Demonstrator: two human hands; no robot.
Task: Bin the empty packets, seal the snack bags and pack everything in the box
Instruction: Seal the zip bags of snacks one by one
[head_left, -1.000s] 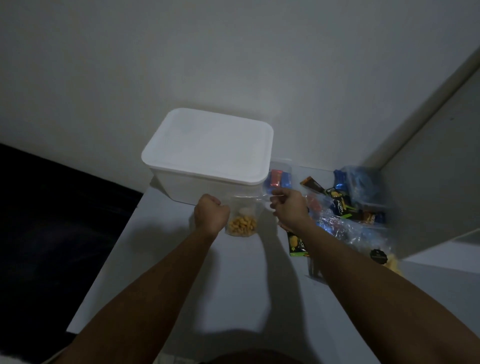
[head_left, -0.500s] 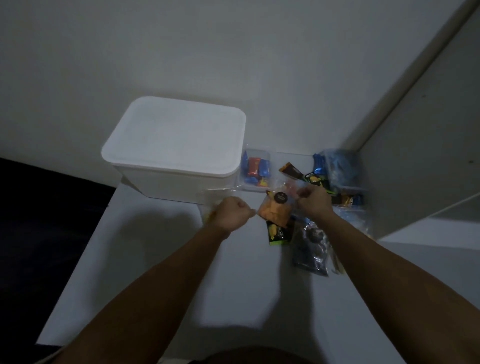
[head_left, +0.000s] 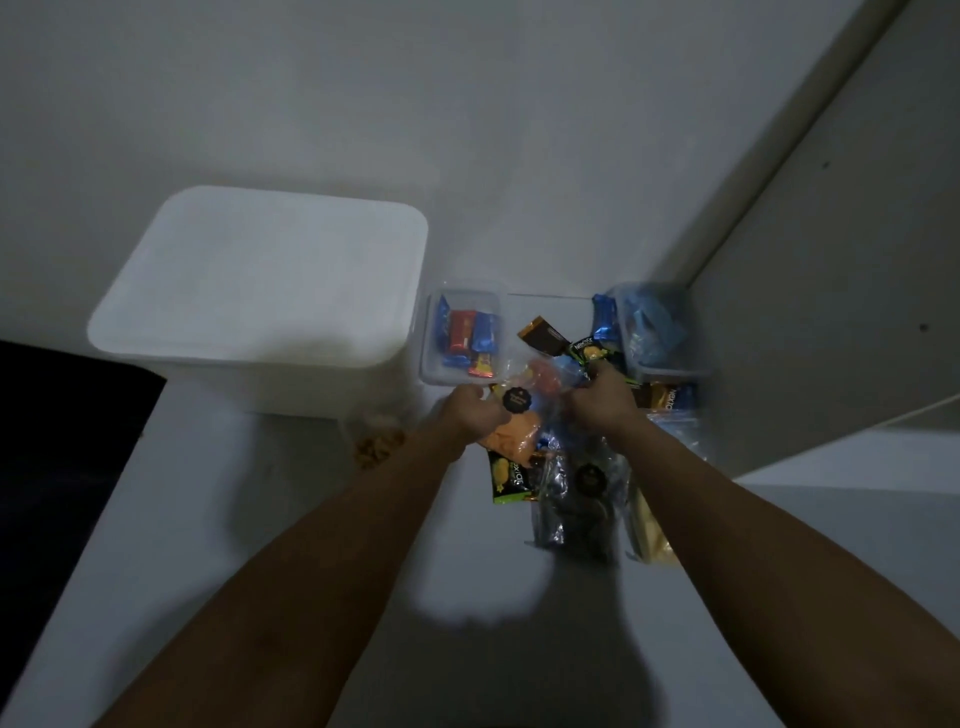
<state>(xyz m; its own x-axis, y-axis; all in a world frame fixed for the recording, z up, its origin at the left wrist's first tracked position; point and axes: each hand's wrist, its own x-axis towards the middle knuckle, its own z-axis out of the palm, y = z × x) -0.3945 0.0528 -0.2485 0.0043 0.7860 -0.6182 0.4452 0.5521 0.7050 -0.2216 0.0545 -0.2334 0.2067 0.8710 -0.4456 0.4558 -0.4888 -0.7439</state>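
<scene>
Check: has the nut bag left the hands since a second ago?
Yes. The nut bag now lies on the table before the white box, left of the left hand; earlier both hands held it.

**A dim corner of a home, set up for sorting snacks**

The setting looks domestic, not commercial. A plain white table (head_left: 249, 519) fills the lower part of the frame and butts into a corner where two bare painted walls (head_left: 467, 104) meet at the upper right. A lidded white plastic storage box (head_left: 260, 280) of a household sort stands at centre left. Just right of it, a small clear tub (head_left: 460, 332) holds wrapped sweets, and loose shop-bought snack packets (head_left: 587, 457) lie at centre right. The light is low and uneven.
</scene>
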